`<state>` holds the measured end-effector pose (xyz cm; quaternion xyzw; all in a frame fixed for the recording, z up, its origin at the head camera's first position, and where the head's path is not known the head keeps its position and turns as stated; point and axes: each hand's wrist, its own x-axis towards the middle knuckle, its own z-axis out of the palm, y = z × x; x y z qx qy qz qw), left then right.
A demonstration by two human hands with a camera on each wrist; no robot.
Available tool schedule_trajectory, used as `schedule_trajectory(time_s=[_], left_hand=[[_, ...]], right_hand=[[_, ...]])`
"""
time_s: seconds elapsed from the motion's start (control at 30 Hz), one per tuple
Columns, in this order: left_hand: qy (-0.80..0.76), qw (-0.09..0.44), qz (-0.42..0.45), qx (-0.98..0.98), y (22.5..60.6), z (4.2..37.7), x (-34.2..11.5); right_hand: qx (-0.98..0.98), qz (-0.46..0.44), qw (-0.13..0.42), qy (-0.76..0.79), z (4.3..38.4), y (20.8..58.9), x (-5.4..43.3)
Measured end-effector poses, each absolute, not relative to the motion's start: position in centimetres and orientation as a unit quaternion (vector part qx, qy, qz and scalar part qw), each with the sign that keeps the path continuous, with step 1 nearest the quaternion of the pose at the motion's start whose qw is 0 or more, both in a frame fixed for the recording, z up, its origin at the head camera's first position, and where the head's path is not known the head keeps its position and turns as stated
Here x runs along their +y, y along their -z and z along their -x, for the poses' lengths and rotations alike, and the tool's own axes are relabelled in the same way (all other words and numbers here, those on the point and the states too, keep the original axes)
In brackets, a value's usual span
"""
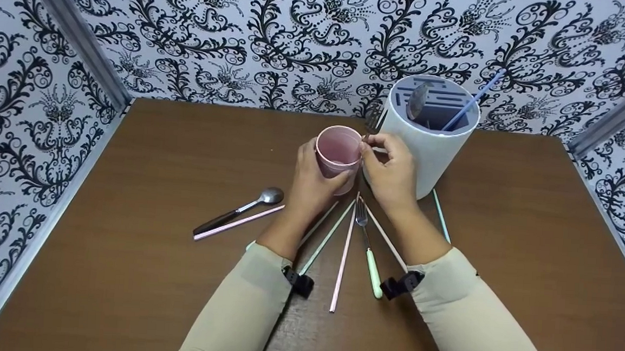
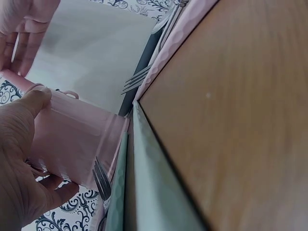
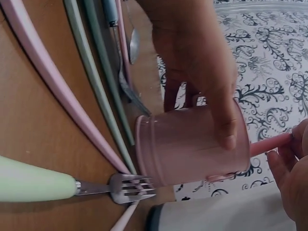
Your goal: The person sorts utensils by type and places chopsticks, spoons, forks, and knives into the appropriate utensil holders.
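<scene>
My left hand (image 1: 315, 178) grips a pink plastic cup (image 1: 341, 145) round its side, its mouth facing up. Whether the cup's base touches the table cannot be told. At the cup's right rim, my right hand (image 1: 391, 172) pinches a fork (image 1: 374, 119) with its tines upward. A pink stem (image 3: 272, 144), seemingly the fork's handle, runs from those fingers into the cup's mouth. Just below the cup lie a green-handled fork (image 1: 373, 271), a pink chopstick (image 1: 343, 264) and a green chopstick (image 1: 327, 239).
A tall white utensil holder (image 1: 433, 156) stands right behind my right hand, with a spoon (image 1: 417, 100) and a blue stick (image 1: 474, 101) in it. To the left lie a black-handled spoon (image 1: 234, 211) and another pink chopstick (image 1: 239, 223). Patterned walls close off the back and sides.
</scene>
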<state>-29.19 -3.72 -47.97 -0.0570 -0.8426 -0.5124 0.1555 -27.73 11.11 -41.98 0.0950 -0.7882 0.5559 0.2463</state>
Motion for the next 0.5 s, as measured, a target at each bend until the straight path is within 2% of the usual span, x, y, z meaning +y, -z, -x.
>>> schedule_trajectory(time_s=[0.5], left_hand=[[0.506,0.154,0.057,-0.847,48.2,29.3,-3.7]], right_hand=[[-0.822,-0.091,0.257,-0.5,28.4,44.0,10.9]])
